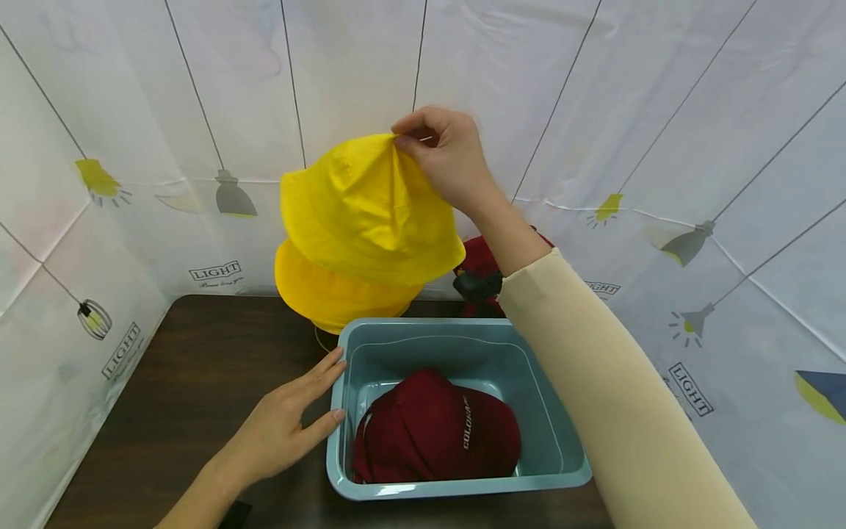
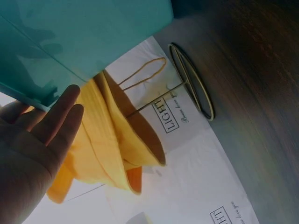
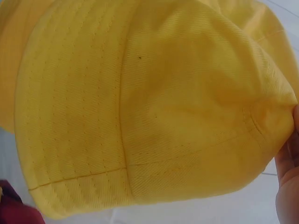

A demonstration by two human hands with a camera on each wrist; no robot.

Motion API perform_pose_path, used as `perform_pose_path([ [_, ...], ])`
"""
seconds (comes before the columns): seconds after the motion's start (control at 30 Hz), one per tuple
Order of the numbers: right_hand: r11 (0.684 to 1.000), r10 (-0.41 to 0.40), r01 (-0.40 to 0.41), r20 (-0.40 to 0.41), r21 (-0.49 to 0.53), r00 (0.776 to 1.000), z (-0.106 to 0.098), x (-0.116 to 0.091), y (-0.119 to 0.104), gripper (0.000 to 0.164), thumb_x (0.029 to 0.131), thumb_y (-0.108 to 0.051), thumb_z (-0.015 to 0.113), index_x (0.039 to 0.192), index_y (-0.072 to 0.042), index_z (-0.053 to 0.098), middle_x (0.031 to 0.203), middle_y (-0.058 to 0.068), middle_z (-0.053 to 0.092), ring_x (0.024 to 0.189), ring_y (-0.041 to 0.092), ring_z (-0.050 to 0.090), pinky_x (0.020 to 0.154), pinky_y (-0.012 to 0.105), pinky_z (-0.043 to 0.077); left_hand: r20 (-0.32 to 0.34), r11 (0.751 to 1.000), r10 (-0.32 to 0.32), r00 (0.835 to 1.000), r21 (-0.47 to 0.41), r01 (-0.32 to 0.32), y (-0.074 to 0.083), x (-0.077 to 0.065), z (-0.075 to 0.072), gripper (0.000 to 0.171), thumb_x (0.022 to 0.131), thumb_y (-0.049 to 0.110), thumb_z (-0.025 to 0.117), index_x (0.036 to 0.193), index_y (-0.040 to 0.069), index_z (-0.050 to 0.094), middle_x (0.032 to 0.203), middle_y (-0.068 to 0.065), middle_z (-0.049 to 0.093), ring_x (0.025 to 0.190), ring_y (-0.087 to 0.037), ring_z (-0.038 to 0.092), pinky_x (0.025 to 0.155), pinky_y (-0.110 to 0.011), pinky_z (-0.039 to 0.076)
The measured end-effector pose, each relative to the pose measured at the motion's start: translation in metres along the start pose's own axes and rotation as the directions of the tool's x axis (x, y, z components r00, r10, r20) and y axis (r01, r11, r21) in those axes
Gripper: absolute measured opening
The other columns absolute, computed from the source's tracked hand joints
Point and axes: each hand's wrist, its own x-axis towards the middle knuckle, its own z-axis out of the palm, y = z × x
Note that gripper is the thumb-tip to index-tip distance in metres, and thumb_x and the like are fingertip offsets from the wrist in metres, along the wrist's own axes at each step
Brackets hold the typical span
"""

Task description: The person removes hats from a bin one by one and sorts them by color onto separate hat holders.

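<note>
My right hand (image 1: 449,158) pinches the crown of a yellow bucket hat (image 1: 370,209) between thumb and fingers, drawing the cloth into a peak. In the right wrist view its stitched brim and crown fill most of the picture. Just below, a second yellow hat (image 1: 344,294) sits over a thin metal stand (image 2: 187,81) with a ring base; a chin cord hangs beside the stand. With fingers extended, my left hand (image 1: 280,426) rests against the left rim of a blue-grey plastic bin (image 1: 456,488). Inside the bin lies a maroon baseball cap (image 1: 423,433) with white lettering.
Behind the bin, partly hidden by my right forearm, is another maroon item (image 1: 479,257) with a black part. The bin stands on a dark wooden table (image 1: 198,367). A white printed sheet (image 1: 357,66) hangs at the back and sides.
</note>
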Motion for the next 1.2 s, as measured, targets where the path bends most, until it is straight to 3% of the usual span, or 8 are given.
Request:
perform_pose_path([
  [0.43,1.000,0.019,-0.019,0.058,-0.005,0.998,0.039,-0.004,0.020,0.013,0.099,0.004,0.068,0.108,0.003,0.077,0.107,0.013,0.076,0.098,0.019,0.070,0.091,0.024,0.057,-0.001,1.000,0.007,1.000,0.010,-0.007,-0.002,0.002,-0.001,0.063,0.104,0.036,0.066,0.160,0.013,0.046,0.170,0.003,0.033,0.144,-0.026,0.049,0.108,-0.056,0.048],
  [0.77,0.987,0.149,-0.137,0.164,-0.084,0.975,0.062,-0.014,0.036,0.015,0.100,0.004,0.066,0.111,0.002,0.076,0.112,0.012,0.075,0.104,0.022,0.068,0.094,0.024,0.056,-0.001,1.000,0.004,1.000,-0.007,-0.004,-0.001,0.000,0.000,0.063,0.104,0.035,0.066,0.160,0.013,0.046,0.170,0.003,0.032,0.145,-0.024,0.047,0.109,-0.055,0.048],
  [1.2,0.978,0.194,-0.168,0.252,-0.121,0.948,0.069,-0.028,0.048,0.023,0.101,-0.009,0.070,0.123,-0.002,0.073,0.123,0.008,0.073,0.109,0.019,0.067,0.098,0.023,0.055,0.010,1.000,-0.015,1.000,-0.018,0.016,0.000,0.000,0.000,0.064,0.105,0.036,0.065,0.161,0.015,0.044,0.170,0.003,0.031,0.146,-0.024,0.047,0.109,-0.055,0.047],
])
